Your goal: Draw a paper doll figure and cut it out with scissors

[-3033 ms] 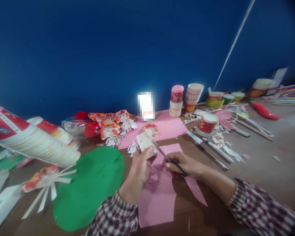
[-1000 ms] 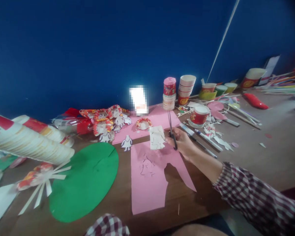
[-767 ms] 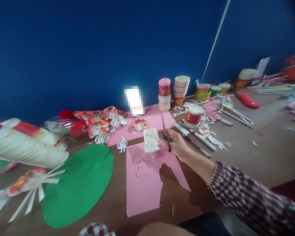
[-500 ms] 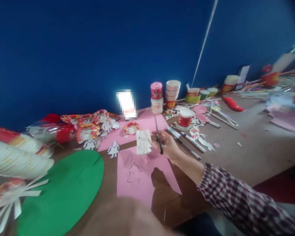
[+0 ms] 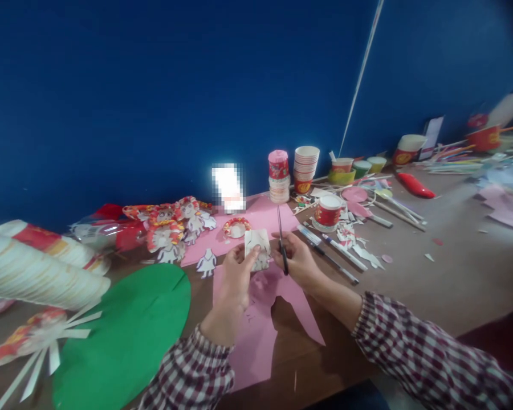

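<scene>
At brown table [image 5: 410, 262] by blue wall [image 5: 154, 102]: pinches drawn-on white card [image 5: 261, 241] in left hand [image 5: 235, 279], above near pink paper [image 5: 252, 364]; curls right hand [image 5: 298, 259] around black-handled scissors [image 5: 284, 255]. Likely light, bendable card; grip edges.

Thumb and fingers of the left grip [image 5: 236, 280] cover one side of a small off-white card [image 5: 262, 249] bearing dark lines, while the left forearm [image 5: 218, 327] masks markings on a pink paper sheet [image 5: 252, 364]. The right grip [image 5: 302, 263] partly conceals black-handled metal scissors [image 5: 283, 250]. Coarse pixels obliterate a bright white upright rectangle [image 5: 228, 188]. The frame crops stacked white-and-red paper cups [image 5: 38, 276] at left and a rounded green paper sheet [image 5: 123, 336] below; loose pink paper [image 5: 507, 208] blurs at far right.
</scene>
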Available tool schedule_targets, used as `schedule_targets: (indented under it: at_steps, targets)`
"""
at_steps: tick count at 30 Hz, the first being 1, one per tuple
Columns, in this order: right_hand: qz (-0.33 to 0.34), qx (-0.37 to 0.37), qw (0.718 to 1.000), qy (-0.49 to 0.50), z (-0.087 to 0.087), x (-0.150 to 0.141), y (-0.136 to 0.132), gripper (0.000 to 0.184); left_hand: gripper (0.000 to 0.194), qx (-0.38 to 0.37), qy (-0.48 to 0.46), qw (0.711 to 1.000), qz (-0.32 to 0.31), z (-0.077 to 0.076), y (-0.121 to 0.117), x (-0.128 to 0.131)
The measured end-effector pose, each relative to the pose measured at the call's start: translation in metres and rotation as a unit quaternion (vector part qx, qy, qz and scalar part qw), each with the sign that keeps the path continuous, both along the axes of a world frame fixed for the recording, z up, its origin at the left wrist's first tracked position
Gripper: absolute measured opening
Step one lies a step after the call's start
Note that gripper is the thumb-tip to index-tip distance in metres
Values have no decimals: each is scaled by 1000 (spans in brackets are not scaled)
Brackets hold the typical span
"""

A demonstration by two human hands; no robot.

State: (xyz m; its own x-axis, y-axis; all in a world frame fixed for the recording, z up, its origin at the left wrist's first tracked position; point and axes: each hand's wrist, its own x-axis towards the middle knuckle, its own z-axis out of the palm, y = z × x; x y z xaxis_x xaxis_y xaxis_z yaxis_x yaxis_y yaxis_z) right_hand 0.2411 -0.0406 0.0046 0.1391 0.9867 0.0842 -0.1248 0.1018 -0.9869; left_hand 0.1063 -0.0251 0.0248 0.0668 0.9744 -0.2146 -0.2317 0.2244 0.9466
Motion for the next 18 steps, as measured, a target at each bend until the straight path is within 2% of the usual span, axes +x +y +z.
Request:
schedule_targets:
  at_steps: [4,9,13,18]
  targets:
    - [2,-7,1000,3,1,-1,0,42,44,-6,11,1000,23,-4,0,4]
    - [36,-14,998,55,2,-3,0,45,48,15,8,1000,5,-11,-3,7]
    - [21,-29,997,67,1,-2,1,44,48,1,3,1000,-21,-16,-5,6]
    - [6,-34,997,69,2,0,1,51,44,8,-33,998,-56,-13,-9,5]
